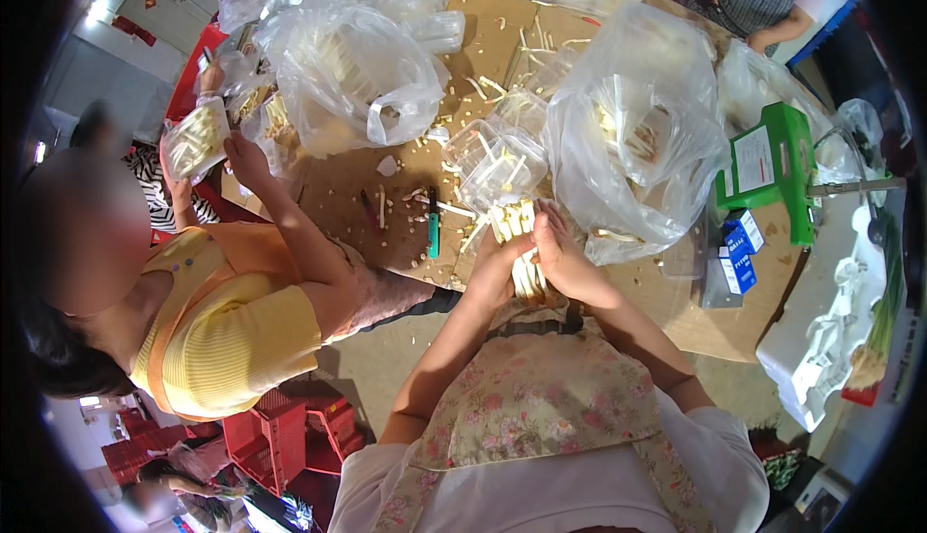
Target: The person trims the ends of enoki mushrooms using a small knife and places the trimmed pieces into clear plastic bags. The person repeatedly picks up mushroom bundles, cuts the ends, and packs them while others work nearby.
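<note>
Between both palms, close to my apron at the table's near edge, I hold a bundle of pale, slender stalks (513, 223). My left hand (500, 266) grips it from the left, and my right hand (563, 256) wraps the other side with its thumb across the front. Just beyond the bundle lies a clear plastic box (500, 171) with a few loose stalks in it. A teal utility knife (433, 232) rests on the cardboard-covered table (333, 178) to the left. At the right bulges a large clear plastic bag (637, 142) containing more stalks.
At my left a co-worker (232, 330) holds a filled clear tray (199, 138). Another large plastic bag (347, 91) stands far left. A green device (775, 164) and blue cartons (739, 254) sit right, near a white foam box (833, 308). Red crates (275, 439) stand behind the co-worker.
</note>
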`<state>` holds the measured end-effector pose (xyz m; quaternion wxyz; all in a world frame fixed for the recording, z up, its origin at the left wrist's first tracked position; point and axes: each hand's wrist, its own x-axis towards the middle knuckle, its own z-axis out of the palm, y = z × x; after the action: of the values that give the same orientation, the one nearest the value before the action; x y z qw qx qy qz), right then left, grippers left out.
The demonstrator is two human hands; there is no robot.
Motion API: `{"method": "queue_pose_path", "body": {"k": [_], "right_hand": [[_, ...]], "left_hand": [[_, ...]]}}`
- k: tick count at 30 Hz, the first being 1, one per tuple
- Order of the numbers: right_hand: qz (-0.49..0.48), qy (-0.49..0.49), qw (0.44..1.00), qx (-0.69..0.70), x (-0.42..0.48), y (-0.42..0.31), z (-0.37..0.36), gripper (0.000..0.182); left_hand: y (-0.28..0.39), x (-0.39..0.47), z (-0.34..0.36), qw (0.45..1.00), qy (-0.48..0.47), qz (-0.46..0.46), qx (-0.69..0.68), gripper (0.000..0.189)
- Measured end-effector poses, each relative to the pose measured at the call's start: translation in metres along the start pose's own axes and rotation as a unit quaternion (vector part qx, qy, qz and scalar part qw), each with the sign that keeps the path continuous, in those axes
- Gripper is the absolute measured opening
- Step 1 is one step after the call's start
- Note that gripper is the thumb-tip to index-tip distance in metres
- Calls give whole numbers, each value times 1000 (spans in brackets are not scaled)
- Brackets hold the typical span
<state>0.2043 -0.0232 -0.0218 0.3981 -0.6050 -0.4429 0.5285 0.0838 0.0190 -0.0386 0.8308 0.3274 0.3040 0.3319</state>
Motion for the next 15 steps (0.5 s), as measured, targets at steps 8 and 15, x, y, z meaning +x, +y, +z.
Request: {"method": "queue_pose_path", "body": {"k": [8,15], "right_hand": [[-85,24,993,-73,0,-30,-26,66],[-8,37,987,156,25,47,-37,32]], "left_hand": [[-12,2,-41,965,-59,-108,-233,39],[8,-13,-85,927,-139,15,-348,68]]}}
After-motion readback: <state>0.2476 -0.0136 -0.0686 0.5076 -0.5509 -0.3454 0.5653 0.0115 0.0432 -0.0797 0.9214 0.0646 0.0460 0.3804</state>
